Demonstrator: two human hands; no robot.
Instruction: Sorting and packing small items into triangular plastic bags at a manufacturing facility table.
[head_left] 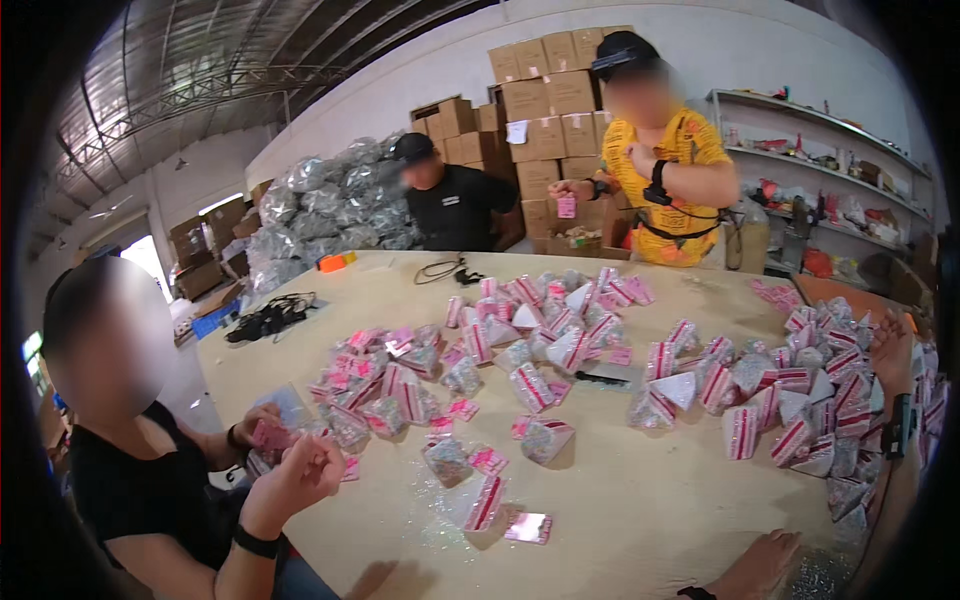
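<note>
Head view: left hand (755, 568) is low at the near edge of the table (640, 500), beside a glittery patch (822, 574); its fingers point right, and I cannot tell whether they grasp anything; right hand (889, 345) is farther off at the right, at the heap of packets (852, 417), its fingers bunched too small to tell whether they grip one; each wrist wears a dark band. Pink-striped packets, many pyramid-shaped, crowd the table's right side and spread across its middle; pink cards (528, 527) lie among them. At left a person in black (150, 500) holds a pink card; across the table a person in yellow (665, 190) holds another; behind are cartons (550, 95), grey bags (320, 210) and shelves (825, 170).
</note>
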